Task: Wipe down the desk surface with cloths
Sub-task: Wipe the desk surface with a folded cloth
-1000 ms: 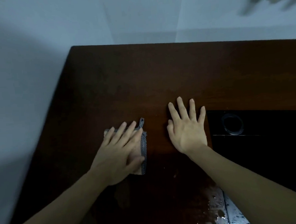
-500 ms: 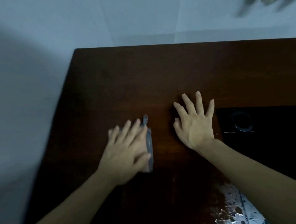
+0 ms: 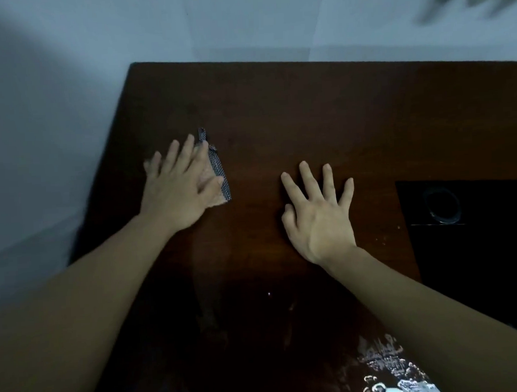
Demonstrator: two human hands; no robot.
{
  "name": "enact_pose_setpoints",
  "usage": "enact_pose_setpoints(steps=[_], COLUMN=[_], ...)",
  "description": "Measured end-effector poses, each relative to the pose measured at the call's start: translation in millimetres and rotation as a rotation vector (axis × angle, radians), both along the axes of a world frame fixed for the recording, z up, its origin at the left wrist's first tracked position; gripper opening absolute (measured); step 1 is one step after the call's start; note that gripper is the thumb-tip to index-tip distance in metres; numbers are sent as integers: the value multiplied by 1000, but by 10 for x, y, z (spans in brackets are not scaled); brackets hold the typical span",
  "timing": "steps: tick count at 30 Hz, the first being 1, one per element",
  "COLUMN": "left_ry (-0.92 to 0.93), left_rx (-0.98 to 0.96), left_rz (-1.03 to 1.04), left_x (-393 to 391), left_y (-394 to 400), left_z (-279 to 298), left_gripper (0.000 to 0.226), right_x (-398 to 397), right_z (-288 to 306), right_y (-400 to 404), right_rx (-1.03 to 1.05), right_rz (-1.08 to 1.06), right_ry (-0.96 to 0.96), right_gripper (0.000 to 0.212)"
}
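Cloth [image 3: 219,180] lies flat on the desk [image 3: 306,109] near its left edge, pinned beneath the left hand [image 3: 182,188]; that hand is spread open with fingers extended and palm pressing down, gripping nothing, simply bearing on the fabric; only the patterned right border of the cloth and a small loop or tag at its far end show past the fingers (the rest is hidden under the palm); its long axis runs roughly from the near edge toward the far edge, tilted a little leftward at the far end. Right hand [image 3: 321,213] rests bare on the wood, fingers splayed, holding nothing, well apart from the cloth and to its right, near the middle of the desk and just left of a dark black panel [image 3: 479,259] with a round ring on it; the left hand is plainly the nearer one and the only one on the cloth. Unwiped wood lies beyond the cloth toward the far left corner, so the coming stroke likely runs that way or back along the left edge.

Compared with half a second ago, the left hand and cloth have travelled away from the near edge and closer to the left edge, the gap between the two hands has widened, and the right hand sits much as it did.
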State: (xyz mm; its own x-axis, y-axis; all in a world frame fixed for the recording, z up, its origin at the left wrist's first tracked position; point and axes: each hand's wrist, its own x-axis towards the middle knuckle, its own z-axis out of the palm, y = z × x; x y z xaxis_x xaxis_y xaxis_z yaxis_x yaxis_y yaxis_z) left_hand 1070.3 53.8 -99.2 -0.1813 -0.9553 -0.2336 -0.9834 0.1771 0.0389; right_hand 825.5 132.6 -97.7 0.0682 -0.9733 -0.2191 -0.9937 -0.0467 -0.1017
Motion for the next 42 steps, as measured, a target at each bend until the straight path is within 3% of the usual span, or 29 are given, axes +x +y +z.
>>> enact_pose_setpoints(steps=[10, 16, 20, 24, 31, 34, 39, 42], left_ry=[78, -24, 16, 20, 127, 96, 10, 11], left_rx=[80, -41, -26, -23, 51, 39, 4, 18], left_rz=[-334, -149, -40, -31, -263, -248, -25, 70], left_x=[208, 353, 423, 310, 245, 339, 339, 224], left_y=[1300, 335, -106, 128, 1381, 1214, 420, 339], left_z=[93, -8, -69, -22, 47, 27, 1, -11], left_gripper=[74, 84, 85, 85, 75, 77, 77, 76], right_x=[34, 28, 20, 17, 60, 72, 68, 40], right_z=[29, 12, -36, -49, 21, 31, 10, -9], right_y=[37, 25, 20, 37, 51, 50, 40, 30], right_rx=[4, -30, -58, -60, -25, -28, -30, -39], right_rz=[-17, -27, -31, -33, -42, -43, -31, -24], right_ry=[20, -6, -26, -22, -14, -9, -6, -6], right_gripper=[76, 75, 73, 73, 75, 75, 76, 78])
